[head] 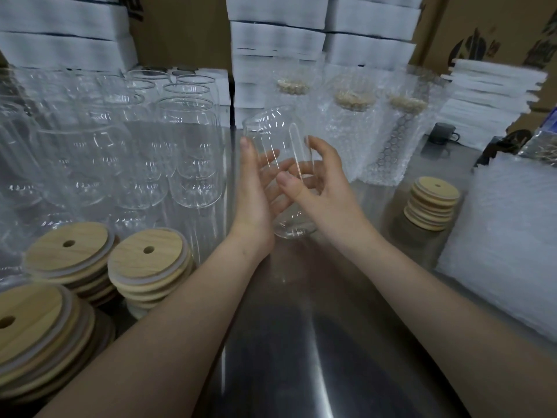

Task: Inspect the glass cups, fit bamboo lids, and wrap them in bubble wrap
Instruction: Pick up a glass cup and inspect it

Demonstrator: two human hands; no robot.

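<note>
A clear glass cup [272,128] is held tilted above the steel table [301,342], its mouth pointing up and away and its base toward me. My left hand [256,188] cups its left side with thumb up and fingers behind the glass. From the right, my right hand [319,182] holds it with the thumb across the front and fingers round the far side. Many bare glass cups [193,152] stand at the left. Stacks of bamboo lids [150,260] with straw holes lie at the near left, and another stack [431,203] sits at the right.
Three lidded cups wrapped in bubble wrap [352,128] stand behind my hands. A pile of bubble wrap sheets [506,236] lies at the right edge. White foam packs [277,40] and cardboard boxes line the back. A dark mug [443,134] sits at the far right.
</note>
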